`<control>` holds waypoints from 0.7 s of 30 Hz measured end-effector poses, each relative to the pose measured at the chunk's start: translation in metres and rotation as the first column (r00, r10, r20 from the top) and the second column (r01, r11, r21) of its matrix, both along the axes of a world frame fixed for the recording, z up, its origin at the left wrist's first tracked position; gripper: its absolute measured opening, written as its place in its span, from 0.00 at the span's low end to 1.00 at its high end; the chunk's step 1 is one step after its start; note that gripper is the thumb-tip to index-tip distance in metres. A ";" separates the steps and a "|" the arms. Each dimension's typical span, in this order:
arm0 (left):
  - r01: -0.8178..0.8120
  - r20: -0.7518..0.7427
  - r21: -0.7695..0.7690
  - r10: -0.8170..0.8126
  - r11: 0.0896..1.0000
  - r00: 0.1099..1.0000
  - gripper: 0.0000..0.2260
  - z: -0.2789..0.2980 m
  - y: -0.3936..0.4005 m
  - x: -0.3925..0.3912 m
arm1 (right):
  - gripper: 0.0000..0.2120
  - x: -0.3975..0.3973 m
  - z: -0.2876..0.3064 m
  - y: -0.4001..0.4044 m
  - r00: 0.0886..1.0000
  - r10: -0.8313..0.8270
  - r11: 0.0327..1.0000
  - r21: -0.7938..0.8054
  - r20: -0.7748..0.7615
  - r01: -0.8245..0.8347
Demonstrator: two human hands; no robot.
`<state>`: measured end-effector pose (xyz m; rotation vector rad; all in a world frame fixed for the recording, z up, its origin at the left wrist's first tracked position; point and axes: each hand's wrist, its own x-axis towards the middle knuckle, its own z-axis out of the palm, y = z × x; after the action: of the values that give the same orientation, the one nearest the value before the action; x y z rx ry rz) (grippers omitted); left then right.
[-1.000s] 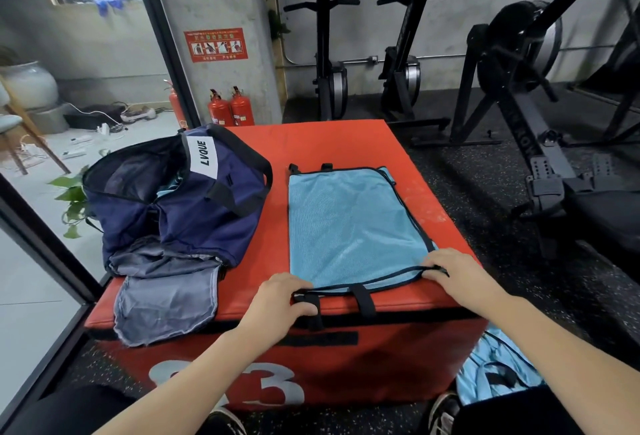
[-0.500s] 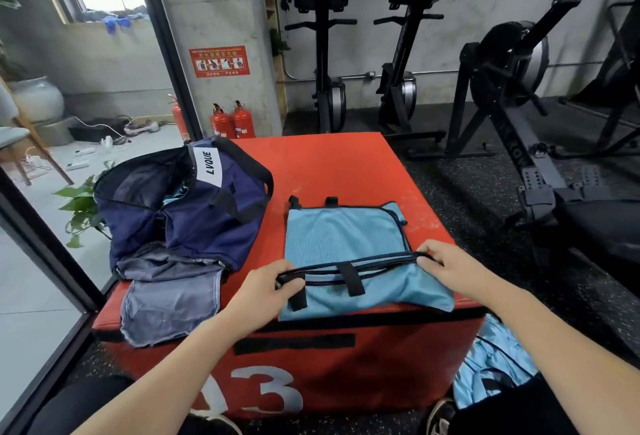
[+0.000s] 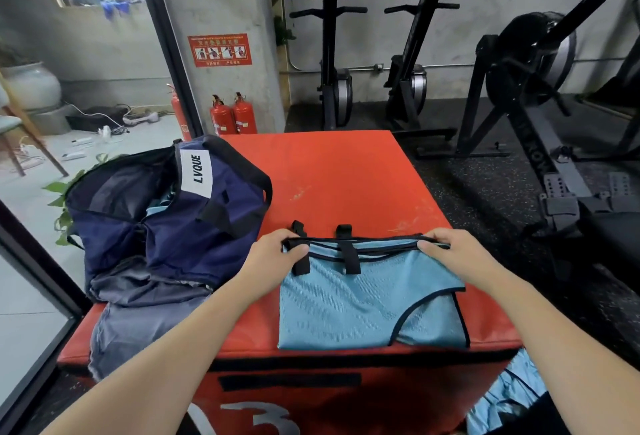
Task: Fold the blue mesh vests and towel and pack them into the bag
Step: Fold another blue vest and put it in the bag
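A light blue mesh vest [image 3: 367, 299] with black trim lies folded in half on the red box [image 3: 346, 178], its black-edged hem brought over to the far side. My left hand [image 3: 277, 254] pinches that folded edge at its left corner. My right hand [image 3: 450, 251] pinches the same edge at its right corner. A navy bag [image 3: 166, 220] labelled LVQUE stands open at the left of the box, with something light blue inside. A grey towel [image 3: 138, 320] lies crumpled in front of the bag, hanging over the box's near left edge. More blue mesh fabric [image 3: 509, 396] lies low at the right, beside the box.
Rowing machines [image 3: 533, 95] stand on the black rubber floor to the right and behind. Red fire extinguishers [image 3: 233, 116] stand by a concrete pillar. A glass door frame and a potted plant [image 3: 65, 199] are at the left.
Both hands carried the vest's near hem away from me and laid it over the far edge, folding the vest in half. The bag and towel have not moved.
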<state>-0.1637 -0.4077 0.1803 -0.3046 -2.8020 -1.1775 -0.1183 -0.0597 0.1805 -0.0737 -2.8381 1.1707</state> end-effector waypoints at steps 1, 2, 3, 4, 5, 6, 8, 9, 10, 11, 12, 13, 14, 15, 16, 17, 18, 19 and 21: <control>-0.006 0.002 -0.014 0.006 1.000 1.000 0.08 -0.002 0.003 -0.010 | 0.06 -0.007 -0.001 0.001 1.000 -0.011 1.000 -0.008 0.003 0.011; -0.015 0.008 -0.024 0.015 1.000 1.000 0.09 -0.004 0.007 -0.019 | 0.06 -0.015 -0.001 0.002 1.000 -0.019 1.000 -0.008 0.004 0.019; -0.027 0.020 -0.029 0.027 0.999 0.999 0.10 -0.007 0.009 -0.028 | 0.05 -0.022 -0.002 0.003 0.999 -0.032 0.999 0.001 0.008 0.032; -0.042 0.031 -0.035 0.044 0.998 0.999 0.11 -0.010 0.012 -0.035 | 0.05 -0.030 -0.005 0.004 0.999 -0.043 0.999 0.018 0.011 0.043; -0.064 0.045 -0.047 0.066 0.997 0.997 0.11 -0.014 0.015 -0.043 | 0.06 -0.038 -0.010 0.006 0.998 -0.057 0.997 0.047 0.022 0.056; -0.085 0.052 -0.068 0.089 0.994 0.995 0.12 -0.019 0.017 -0.049 | 0.07 -0.044 -0.015 0.006 0.997 -0.069 0.994 0.084 0.037 0.066; -0.125 0.067 -0.149 0.136 0.981 0.988 0.18 -0.029 0.018 -0.057 | 0.10 -0.056 -0.026 0.003 0.993 -0.094 0.972 0.224 0.069 0.077; -0.137 0.079 -0.194 0.155 0.971 0.985 0.21 -0.033 0.018 -0.058 | 0.13 -0.059 -0.031 0.000 0.991 -0.107 0.938 0.340 0.083 0.072; -0.147 0.092 -0.226 0.172 0.963 0.981 0.24 -0.036 0.018 -0.059 | 0.15 -0.062 -0.032 -0.005 0.989 -0.116 0.888 0.455 0.089 0.063; -0.158 0.104 -0.240 0.187 0.958 0.977 0.25 -0.038 0.018 -0.059 | 0.18 -0.064 -0.031 -0.012 0.990 -0.114 0.840 0.539 0.077 0.055; -0.170 0.104 -0.244 0.200 0.955 0.974 0.25 -0.037 0.019 -0.059 | 0.19 -0.067 -0.028 -0.019 0.995 -0.087 0.812 0.582 0.042 0.046; -0.180 0.091 -0.246 0.208 0.952 0.974 0.26 -0.036 0.021 -0.059 | 0.19 -0.068 -0.025 -0.030 0.999 -0.040 0.808 0.588 -0.003 0.034; -0.187 0.068 -0.247 0.210 0.951 0.975 0.26 -0.034 0.023 -0.059 | 0.19 -0.070 -0.022 -0.041 0.999 0.018 0.829 0.559 -0.042 0.008; -0.192 0.044 -0.245 0.209 0.950 0.977 0.26 -0.032 0.026 -0.058 | 0.19 -0.070 -0.020 -0.054 0.997 0.060 0.879 0.477 -0.054 -0.028; -0.191 0.028 -0.246 0.204 0.950 0.979 0.26 -0.030 0.029 -0.056 | 0.20 -0.069 -0.021 -0.067 0.996 0.088 0.927 0.368 -0.032 -0.070; -0.183 0.028 -0.253 0.196 0.950 0.980 0.26 -0.028 0.033 -0.053 | 0.22 -0.068 -0.024 -0.080 0.995 0.103 0.955 0.279 0.011 -0.102; -0.169 0.040 -0.269 0.186 0.948 0.982 0.26 -0.026 0.036 -0.049 | 0.24 -0.068 -0.027 -0.091 0.992 0.116 0.968 0.219 0.051 -0.124; -0.155 0.056 -0.289 0.178 0.945 0.982 0.27 -0.025 0.039 -0.045 | 0.26 -0.069 -0.032 -0.099 0.989 0.122 0.973 0.188 0.081 -0.136; -0.137 0.069 -0.340 0.170 0.931 0.983 0.29 -0.027 0.043 -0.040 | 0.28 -0.073 -0.034 -0.111 0.989 0.105 0.986 0.120 0.102 -0.117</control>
<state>-0.2042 -0.3643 0.1529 -0.0460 -3.0396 -0.6996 -0.1917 -0.1705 0.1467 0.0364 -3.0283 1.0308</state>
